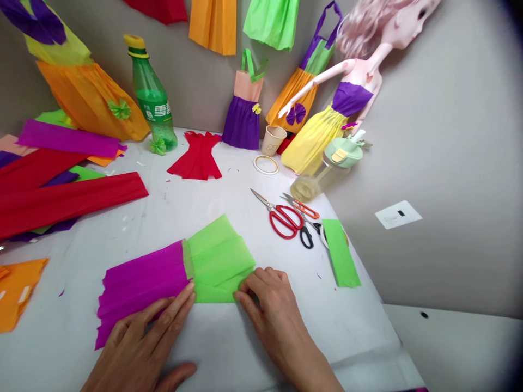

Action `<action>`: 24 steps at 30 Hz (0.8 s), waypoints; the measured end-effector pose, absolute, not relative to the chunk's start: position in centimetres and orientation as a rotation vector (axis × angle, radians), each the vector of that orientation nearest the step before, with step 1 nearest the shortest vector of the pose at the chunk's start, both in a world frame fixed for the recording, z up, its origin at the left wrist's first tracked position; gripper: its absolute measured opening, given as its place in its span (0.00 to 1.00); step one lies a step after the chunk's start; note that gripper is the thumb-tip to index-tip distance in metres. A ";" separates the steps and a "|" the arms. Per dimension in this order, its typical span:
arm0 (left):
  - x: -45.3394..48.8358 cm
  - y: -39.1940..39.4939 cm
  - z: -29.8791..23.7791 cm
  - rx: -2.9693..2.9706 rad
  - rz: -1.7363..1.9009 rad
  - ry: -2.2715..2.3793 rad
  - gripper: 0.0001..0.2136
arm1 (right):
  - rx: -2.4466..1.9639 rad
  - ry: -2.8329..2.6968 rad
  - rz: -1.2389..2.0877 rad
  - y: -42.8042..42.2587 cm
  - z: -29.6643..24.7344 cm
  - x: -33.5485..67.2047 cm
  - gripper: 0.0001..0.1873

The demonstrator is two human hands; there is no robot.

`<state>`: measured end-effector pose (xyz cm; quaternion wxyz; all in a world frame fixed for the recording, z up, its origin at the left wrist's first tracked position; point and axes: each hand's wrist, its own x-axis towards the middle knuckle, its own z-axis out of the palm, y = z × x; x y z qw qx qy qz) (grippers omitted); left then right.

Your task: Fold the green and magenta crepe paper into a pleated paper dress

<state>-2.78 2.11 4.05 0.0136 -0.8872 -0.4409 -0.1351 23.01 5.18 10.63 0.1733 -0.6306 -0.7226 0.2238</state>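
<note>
A magenta crepe paper piece (143,269) with a wavy left edge lies on the table, joined along a seam to a light green crepe paper piece (218,258). My left hand (149,337) rests over the lower edge of the magenta part, its fingers stretched flat and the tips at the seam. With thumb and fingertips together, my right hand (269,305) grips the lower right corner of the green paper. Beyond the paper lie red-handled scissors (281,218), black-handled scissors (306,237) and an orange thread snipper (304,208).
Crepe strips (73,198) pile up at left, near an orange piece (24,288). A green bottle (153,103), small red dress (196,158), paper cup (273,140), tape ring (266,165) and clear jug (318,174) stand or lie farther back. A doll (351,98) leans by the wall.
</note>
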 end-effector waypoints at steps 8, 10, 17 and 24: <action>-2.8 2.4 4.3 -2.751 -0.427 -1.320 0.34 | -1.810 -2.105 0.461 4.7 9.7 23.0 0.11; -2.9 2.5 4.3 -2.749 -0.410 -1.299 0.34 | -1.819 -2.129 0.413 4.6 9.6 23.0 0.10; -3.1 2.5 4.2 -2.743 -0.408 -1.301 0.34 | -1.771 -2.182 0.084 3.5 9.9 21.8 0.03; -3.8 2.5 3.1 -2.746 -0.418 -1.202 0.37 | -1.270 -2.391 -0.158 0.6 7.2 17.1 0.21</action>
